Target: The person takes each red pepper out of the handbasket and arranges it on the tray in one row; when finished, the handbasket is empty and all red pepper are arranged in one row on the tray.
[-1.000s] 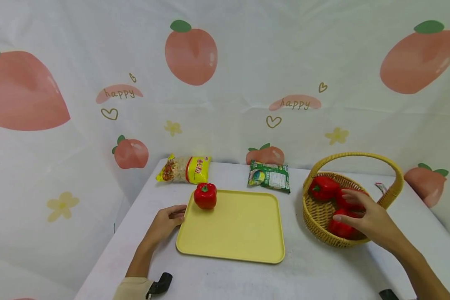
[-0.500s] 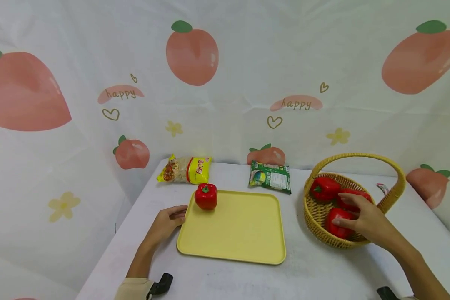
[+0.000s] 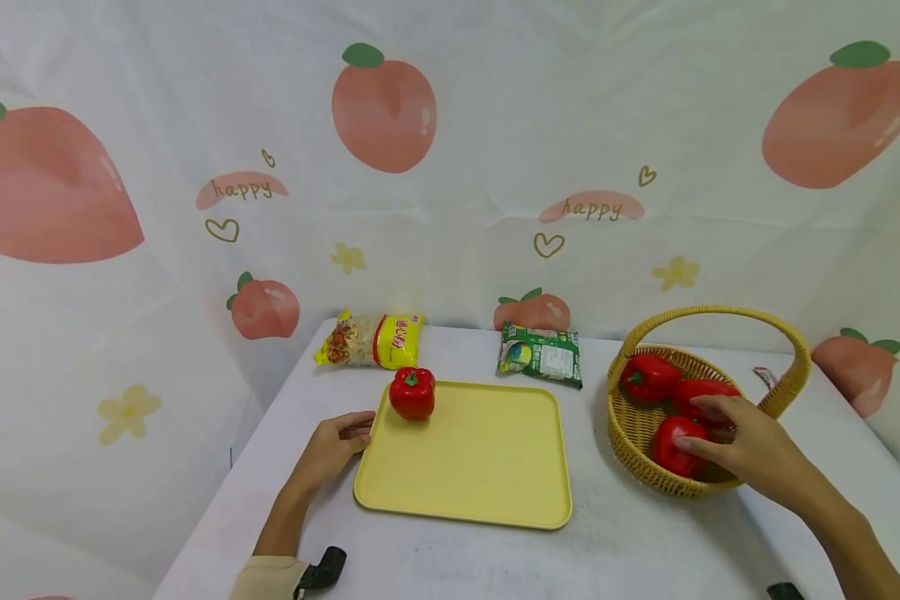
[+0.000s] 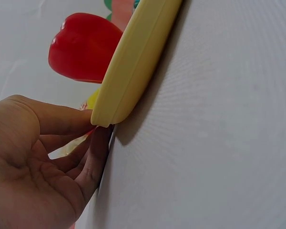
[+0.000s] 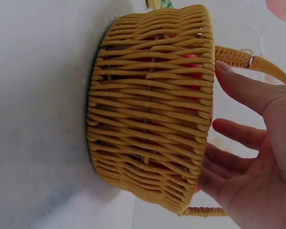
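Note:
A yellow tray (image 3: 465, 467) lies on the table, with a red bell pepper (image 3: 412, 393) standing at its far left corner. My left hand (image 3: 328, 454) pinches the tray's left edge, thumb at the rim and fingers low beside the table, as the left wrist view shows. To the right, my right hand (image 3: 753, 446) reaches over the wicker basket (image 3: 633, 454). Its thumb lies over the nearest red bell pepper (image 3: 671, 442), while the fingers are spread and bent toward the middle pepper (image 3: 697, 390). Another pepper (image 3: 648, 377) sits at the back. The basket wall hides the fingertips' contact in the right wrist view.
Behind the tray lie a yellow food bag (image 3: 375, 340) and a green packet (image 3: 540, 354). The basket handle (image 3: 712, 310) arches over the peppers. A printed cloth (image 3: 457, 208) hangs behind the table (image 3: 495, 567).
My right hand moved lower into the basket, then drew slightly right. The nearest pepper shifted and turned a little to the left. The left hand and tray stayed in place.

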`<control>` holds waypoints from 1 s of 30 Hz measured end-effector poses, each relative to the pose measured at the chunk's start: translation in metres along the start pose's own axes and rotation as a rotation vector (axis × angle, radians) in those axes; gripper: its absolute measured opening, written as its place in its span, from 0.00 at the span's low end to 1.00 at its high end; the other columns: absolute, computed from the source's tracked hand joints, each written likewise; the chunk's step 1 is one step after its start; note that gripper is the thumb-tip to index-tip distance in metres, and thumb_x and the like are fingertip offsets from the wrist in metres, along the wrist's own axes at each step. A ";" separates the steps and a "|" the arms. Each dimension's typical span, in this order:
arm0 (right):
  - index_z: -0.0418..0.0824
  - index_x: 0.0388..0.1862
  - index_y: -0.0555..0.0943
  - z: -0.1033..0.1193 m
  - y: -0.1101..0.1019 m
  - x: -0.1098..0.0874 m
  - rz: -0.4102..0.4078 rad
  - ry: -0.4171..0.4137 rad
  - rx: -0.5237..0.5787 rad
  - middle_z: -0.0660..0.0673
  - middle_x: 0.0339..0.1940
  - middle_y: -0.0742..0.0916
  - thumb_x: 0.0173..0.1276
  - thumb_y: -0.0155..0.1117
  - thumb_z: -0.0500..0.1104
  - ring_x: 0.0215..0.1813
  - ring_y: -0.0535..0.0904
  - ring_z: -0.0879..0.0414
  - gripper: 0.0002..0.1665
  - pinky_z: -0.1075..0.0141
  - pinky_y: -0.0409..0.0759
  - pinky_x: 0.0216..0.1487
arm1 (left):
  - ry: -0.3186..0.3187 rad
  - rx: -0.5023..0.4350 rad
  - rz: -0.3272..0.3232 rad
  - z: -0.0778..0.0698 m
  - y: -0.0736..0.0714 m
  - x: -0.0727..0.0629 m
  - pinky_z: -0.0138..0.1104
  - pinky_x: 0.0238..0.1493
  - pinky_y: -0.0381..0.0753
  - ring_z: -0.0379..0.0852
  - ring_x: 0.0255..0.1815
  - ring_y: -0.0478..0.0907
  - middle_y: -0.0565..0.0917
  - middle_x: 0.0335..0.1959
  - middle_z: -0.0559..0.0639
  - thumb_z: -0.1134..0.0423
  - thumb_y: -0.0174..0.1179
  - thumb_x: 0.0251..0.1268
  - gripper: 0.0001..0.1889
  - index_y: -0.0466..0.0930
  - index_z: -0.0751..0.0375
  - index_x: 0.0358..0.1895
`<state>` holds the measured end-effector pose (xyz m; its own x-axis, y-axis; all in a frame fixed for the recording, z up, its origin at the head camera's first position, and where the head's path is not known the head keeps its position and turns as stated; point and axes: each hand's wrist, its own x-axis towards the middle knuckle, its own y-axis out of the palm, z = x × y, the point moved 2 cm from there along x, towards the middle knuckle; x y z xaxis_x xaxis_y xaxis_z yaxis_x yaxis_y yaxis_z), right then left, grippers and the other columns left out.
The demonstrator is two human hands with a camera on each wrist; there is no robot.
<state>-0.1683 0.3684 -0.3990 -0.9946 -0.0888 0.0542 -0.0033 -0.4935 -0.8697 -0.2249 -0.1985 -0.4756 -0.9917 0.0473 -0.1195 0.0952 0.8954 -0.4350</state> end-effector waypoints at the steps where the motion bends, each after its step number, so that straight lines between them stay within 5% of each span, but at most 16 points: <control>1: 0.25 0.68 0.75 0.000 -0.001 0.000 0.003 0.005 -0.005 0.25 0.61 0.83 0.66 0.78 0.61 0.57 0.84 0.31 0.48 0.39 0.87 0.55 | 0.000 -0.002 0.000 0.000 0.000 0.000 0.35 0.57 0.88 0.57 0.62 0.84 0.86 0.62 0.65 0.73 0.59 0.76 0.21 0.79 0.72 0.69; 6: 0.27 0.66 0.78 -0.004 -0.001 0.001 0.056 0.034 -0.036 0.27 0.55 0.86 0.67 0.76 0.62 0.53 0.83 0.34 0.45 0.34 0.85 0.52 | 0.001 -0.002 -0.003 0.001 -0.001 0.000 0.34 0.56 0.88 0.56 0.62 0.84 0.85 0.62 0.65 0.73 0.59 0.76 0.21 0.79 0.72 0.69; 16: 0.37 0.68 0.81 -0.001 0.008 0.005 0.100 0.010 -0.024 0.22 0.62 0.82 0.68 0.75 0.60 0.61 0.77 0.23 0.38 0.25 0.80 0.52 | -0.003 0.008 -0.008 0.002 0.001 0.002 0.36 0.58 0.88 0.56 0.63 0.84 0.85 0.63 0.64 0.73 0.59 0.76 0.21 0.78 0.71 0.69; 21: 0.35 0.70 0.78 -0.001 0.012 0.008 0.111 0.028 0.002 0.22 0.65 0.80 0.69 0.73 0.61 0.63 0.74 0.23 0.42 0.23 0.77 0.53 | 0.002 0.014 -0.012 0.003 0.001 0.002 0.36 0.59 0.87 0.56 0.63 0.84 0.85 0.63 0.63 0.73 0.59 0.76 0.21 0.78 0.71 0.69; 30: 0.31 0.68 0.77 -0.003 0.017 0.010 0.132 0.034 0.057 0.27 0.60 0.84 0.71 0.72 0.60 0.58 0.80 0.31 0.40 0.31 0.84 0.53 | 0.011 0.000 -0.006 0.002 0.001 0.002 0.36 0.59 0.87 0.56 0.63 0.84 0.85 0.63 0.64 0.73 0.59 0.76 0.21 0.79 0.71 0.69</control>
<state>-0.1784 0.3615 -0.4146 -0.9889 -0.1278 -0.0764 0.1330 -0.5278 -0.8389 -0.2266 -0.1988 -0.4784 -0.9931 0.0469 -0.1075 0.0895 0.8956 -0.4358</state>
